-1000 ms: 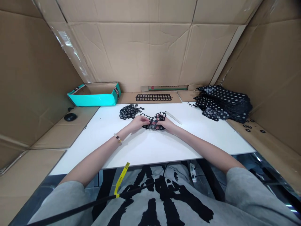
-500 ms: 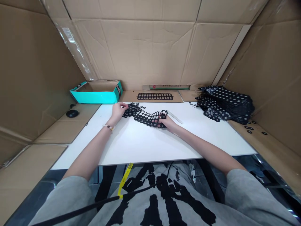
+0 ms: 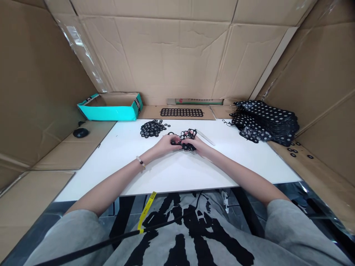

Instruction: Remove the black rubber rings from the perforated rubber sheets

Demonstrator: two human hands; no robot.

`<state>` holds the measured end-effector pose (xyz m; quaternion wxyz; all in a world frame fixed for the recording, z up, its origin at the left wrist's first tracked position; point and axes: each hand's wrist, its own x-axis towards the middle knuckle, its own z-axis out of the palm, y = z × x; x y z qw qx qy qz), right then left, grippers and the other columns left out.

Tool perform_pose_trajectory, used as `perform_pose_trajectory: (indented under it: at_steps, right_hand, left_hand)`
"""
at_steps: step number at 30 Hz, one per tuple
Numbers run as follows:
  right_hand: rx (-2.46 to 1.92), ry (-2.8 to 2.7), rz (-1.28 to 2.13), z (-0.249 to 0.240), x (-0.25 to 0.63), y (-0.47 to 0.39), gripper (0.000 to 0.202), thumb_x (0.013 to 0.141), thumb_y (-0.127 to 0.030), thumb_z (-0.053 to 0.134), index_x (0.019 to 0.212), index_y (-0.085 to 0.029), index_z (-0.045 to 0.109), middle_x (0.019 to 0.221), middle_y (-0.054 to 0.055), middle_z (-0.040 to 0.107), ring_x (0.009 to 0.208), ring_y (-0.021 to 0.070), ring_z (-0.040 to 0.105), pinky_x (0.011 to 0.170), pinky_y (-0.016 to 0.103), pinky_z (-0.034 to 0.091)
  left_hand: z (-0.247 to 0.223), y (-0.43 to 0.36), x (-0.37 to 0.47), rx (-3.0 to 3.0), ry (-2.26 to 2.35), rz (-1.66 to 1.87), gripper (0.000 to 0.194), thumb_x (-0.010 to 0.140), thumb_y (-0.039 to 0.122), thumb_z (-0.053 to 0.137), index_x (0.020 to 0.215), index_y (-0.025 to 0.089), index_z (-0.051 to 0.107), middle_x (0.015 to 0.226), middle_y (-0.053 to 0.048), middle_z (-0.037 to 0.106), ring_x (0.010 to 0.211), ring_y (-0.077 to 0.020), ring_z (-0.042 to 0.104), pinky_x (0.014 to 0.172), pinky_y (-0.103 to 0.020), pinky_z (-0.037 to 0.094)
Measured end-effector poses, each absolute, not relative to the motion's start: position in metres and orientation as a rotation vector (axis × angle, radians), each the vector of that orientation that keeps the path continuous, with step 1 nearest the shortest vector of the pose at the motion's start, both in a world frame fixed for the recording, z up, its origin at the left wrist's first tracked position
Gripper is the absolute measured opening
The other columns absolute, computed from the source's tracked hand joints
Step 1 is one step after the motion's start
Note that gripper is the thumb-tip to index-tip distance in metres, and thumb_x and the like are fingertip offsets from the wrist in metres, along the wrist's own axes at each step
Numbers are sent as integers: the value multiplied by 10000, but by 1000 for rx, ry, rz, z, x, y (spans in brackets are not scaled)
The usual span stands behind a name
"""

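Observation:
Both hands are together over the middle of the white board (image 3: 155,177), holding a crumpled black sheet full of round holes (image 3: 189,136). My left hand (image 3: 167,144) is closed on the sheet's left end, its fingers partly hidden by the black material. Bunched in my right hand (image 3: 197,143) is the other end, with the thumb pressed across it. A pile of small black rings (image 3: 152,128) lies on the board beyond my left hand. Just past my right hand rests a pale, thin strip (image 3: 205,137).
A turquoise open box (image 3: 108,113) stands at the back left, near a black round object (image 3: 80,133). Another perforated sheet (image 3: 181,112) lies flat on cardboard at the back. At right is a stack of perforated black sheets (image 3: 277,122), with loose rings (image 3: 293,150) beside it.
My left hand has moved right and nearer, from the ring pile to the sheet by my right hand. The sheet, stretched out before, is now gathered between both hands.

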<state>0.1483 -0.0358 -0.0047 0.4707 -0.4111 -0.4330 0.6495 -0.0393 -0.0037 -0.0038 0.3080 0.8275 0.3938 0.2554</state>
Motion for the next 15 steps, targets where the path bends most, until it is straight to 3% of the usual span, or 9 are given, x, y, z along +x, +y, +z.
perform_pose_trajectory:
  at_steps: [4,11,15]
  right_hand:
    - [-929,-1021,1703,-2,145,-42,470,559,-269,759,943,-218,493,691,-46,601,692,153,600,635,256,471]
    - [-819,-934,1724,-3,140,-45,434,543,-181,747,907,-222,515,733,-49,629,711,143,604,659,249,468]
    - [-841,-1003,1663,-10,142,-41,395,560,-187,738,889,-216,522,637,-74,555,631,121,546,620,237,439]
  left_hand:
    - [-4,-7,-36,1916,908,665,379,630,434,780,863,159,661,878,-48,699,797,-181,613,766,-305,471]
    - [2,-10,-35,1808,913,641,359,673,433,747,854,130,681,829,-59,704,730,-158,609,687,-268,457]
    - [0,-10,-37,1893,964,636,352,692,428,725,875,127,724,840,-72,725,740,-173,622,687,-270,460]
